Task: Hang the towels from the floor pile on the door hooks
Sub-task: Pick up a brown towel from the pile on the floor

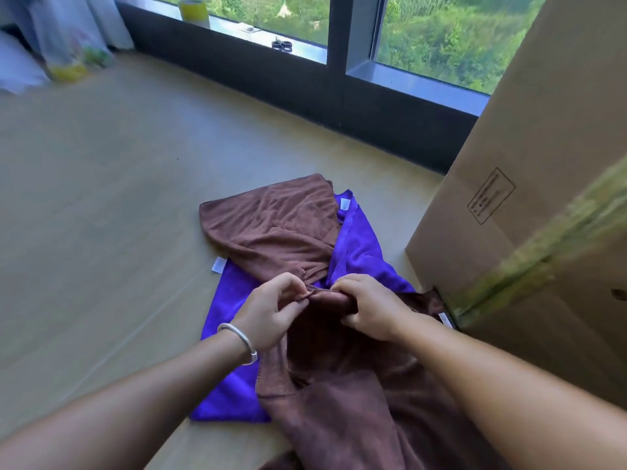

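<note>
A pile of towels lies on the wooden floor in front of me. A brown towel [274,225] is spread at the far side, over a purple towel [230,351] with white tags. A second, darker brown towel [339,385] is lifted off the pile towards me. My left hand [271,313], with a silver bracelet at the wrist, pinches its upper edge. My right hand [369,307] grips the same edge just to the right. No door or hooks are in view.
A tall cardboard box [529,184] with green tape stands close on the right. A dark window wall [305,83] runs across the back, with a yellow tape roll [193,10] on the sill. A white curtain and a bag [68,45] hang at the far left.
</note>
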A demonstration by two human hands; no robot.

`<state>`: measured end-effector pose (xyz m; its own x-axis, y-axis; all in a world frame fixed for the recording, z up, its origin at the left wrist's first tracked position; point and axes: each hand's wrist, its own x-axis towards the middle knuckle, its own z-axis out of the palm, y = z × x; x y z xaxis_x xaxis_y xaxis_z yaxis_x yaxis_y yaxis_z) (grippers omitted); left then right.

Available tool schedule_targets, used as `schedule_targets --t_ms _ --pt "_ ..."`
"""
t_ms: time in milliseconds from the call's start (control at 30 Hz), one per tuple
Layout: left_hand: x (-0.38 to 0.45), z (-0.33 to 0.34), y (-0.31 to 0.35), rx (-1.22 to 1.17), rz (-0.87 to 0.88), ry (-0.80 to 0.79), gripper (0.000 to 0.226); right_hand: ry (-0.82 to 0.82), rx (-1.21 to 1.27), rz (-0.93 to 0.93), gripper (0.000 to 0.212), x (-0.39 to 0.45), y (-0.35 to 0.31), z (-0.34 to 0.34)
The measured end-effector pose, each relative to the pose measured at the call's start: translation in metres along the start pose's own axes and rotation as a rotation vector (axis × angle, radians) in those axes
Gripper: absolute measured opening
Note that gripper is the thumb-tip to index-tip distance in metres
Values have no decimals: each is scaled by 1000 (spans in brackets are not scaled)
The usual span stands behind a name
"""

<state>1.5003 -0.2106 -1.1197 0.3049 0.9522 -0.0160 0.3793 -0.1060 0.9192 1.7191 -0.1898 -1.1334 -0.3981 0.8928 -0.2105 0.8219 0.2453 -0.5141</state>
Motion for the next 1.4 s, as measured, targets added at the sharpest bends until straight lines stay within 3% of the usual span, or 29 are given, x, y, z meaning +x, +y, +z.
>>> schedule_targets --t_ms 67,100,267,501,701,901,1101,1302,1402 --pt "-4 -10 0 -160 -82 15 14 7 49 -9 20 2 -6 0" --pt "-4 -15 -1 -219 -127 48 15 33 52 -8 18 2 -7 -2" --pt "-6 -32 -12 -380 -291 190 25 58 -83 -9 25 -8 -3 -24" --pt "-16 -49 -7 -558 -375 358 22 -233 -170 70 29 -19 -10 -76" --pt "-39 -88 46 -532 -440 541 25 -278 -388 104 31 -41 -57 -135" --pt "-82 -161 128 -453 -476 675 23 -61 -506 -41 28 -56 -138 -212" --pt "-131 -255 219 -368 -479 848 18 -154 -411 -156 26 -57 -247 -279" --pt "-195 -360 296 -245 -487 1065 16 115 -409 -256 44 -41 -388 -342" --pt "-225 -412 328 -227 -461 1166 11 96 -298 -341 36 -30 -460 -365"
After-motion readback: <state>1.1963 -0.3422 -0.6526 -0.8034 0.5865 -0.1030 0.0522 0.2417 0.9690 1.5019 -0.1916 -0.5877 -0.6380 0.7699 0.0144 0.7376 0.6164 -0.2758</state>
